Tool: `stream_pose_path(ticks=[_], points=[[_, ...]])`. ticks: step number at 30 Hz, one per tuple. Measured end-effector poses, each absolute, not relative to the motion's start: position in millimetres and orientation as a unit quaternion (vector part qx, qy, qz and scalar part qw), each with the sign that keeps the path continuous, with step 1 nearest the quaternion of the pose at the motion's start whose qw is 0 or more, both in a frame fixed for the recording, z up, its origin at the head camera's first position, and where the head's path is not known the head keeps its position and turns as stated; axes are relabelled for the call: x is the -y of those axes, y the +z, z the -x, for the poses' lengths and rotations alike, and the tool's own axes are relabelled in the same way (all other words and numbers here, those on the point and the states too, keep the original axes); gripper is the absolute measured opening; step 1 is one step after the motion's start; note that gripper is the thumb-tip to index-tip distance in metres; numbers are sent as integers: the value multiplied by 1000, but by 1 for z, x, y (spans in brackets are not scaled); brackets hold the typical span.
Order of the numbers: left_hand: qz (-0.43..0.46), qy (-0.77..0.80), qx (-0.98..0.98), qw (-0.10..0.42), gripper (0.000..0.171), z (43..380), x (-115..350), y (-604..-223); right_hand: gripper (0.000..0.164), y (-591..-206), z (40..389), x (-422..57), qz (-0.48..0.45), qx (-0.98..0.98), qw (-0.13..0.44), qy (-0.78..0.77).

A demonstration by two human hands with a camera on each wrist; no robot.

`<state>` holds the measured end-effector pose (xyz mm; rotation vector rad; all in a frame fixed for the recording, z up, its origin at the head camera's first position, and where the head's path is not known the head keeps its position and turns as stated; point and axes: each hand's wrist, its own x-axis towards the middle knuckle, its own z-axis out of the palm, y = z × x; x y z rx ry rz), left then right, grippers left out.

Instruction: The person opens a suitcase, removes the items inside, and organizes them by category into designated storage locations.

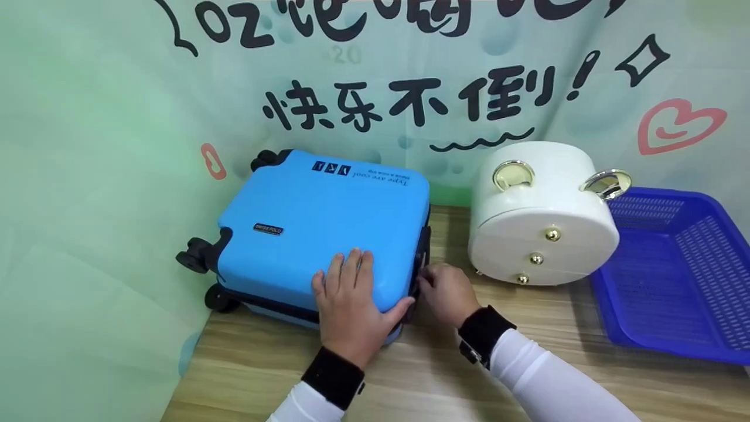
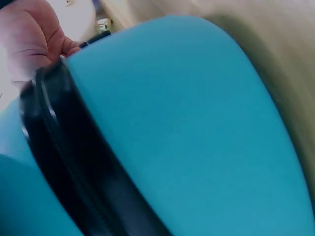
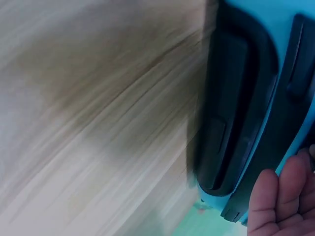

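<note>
**Two hands at the handle end of a blue suitcase**

The blue suitcase (image 1: 316,199) lies flat on the wooden tabletop (image 1: 258,375), left of the white case (image 1: 498,246), its wheels (image 1: 220,299) toward the left. The left hand (image 1: 351,316) rests on its near right corner, fingers straight and slightly apart, thumb spread toward the right edge. The right hand (image 1: 450,294) is at that edge with its fingers curled; whether they pinch any part cannot be told. The right wrist view shows the black side handle (image 3: 226,98) along this end, beside the black seam band (image 3: 268,132). A strip of tabletop separates suitcase and white case, widening toward the person. Farther right, the blue basket (image 1: 621,328) lies partly behind the white case.
</note>
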<state>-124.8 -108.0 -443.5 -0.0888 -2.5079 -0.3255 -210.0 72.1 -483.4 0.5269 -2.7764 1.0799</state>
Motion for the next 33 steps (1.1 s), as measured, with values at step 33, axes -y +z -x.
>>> stream_pose_path(ticks=[33], points=[[101, -65, 973, 198, 115, 158, 123, -415, 12, -478, 224, -87, -105, 934, 40, 339]])
